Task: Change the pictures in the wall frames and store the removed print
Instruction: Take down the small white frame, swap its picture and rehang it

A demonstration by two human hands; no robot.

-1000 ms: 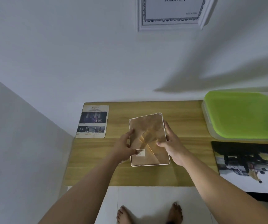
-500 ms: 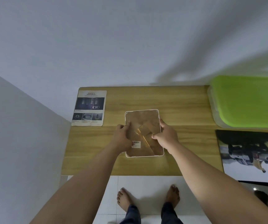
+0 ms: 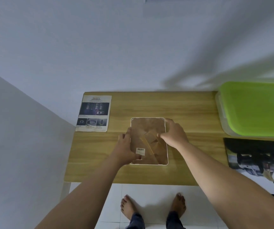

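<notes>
A white-rimmed picture frame (image 3: 147,128) lies face down on the wooden table (image 3: 190,113), its brown backing board and folded stand facing up, with a small barcode label near the bottom. My left hand (image 3: 126,147) holds the frame's left edge, thumb on the backing by the label. My right hand (image 3: 174,134) rests on the right edge, fingertips pressing on the backing near the stand. A "SAFETY" print (image 3: 94,113) lies flat at the table's left rear. A larger dark car print (image 3: 258,159) lies at the right.
A clear storage box with a green lid (image 3: 255,108) stands at the table's right rear. A white wall runs behind the table and another close on the left. My bare feet (image 3: 152,207) stand on white tiles at the table's front edge.
The view has tilted down, so the wall frame left the top of the picture. My left hand slid down the frame's left edge; my right hand shifted up toward the top right corner.
</notes>
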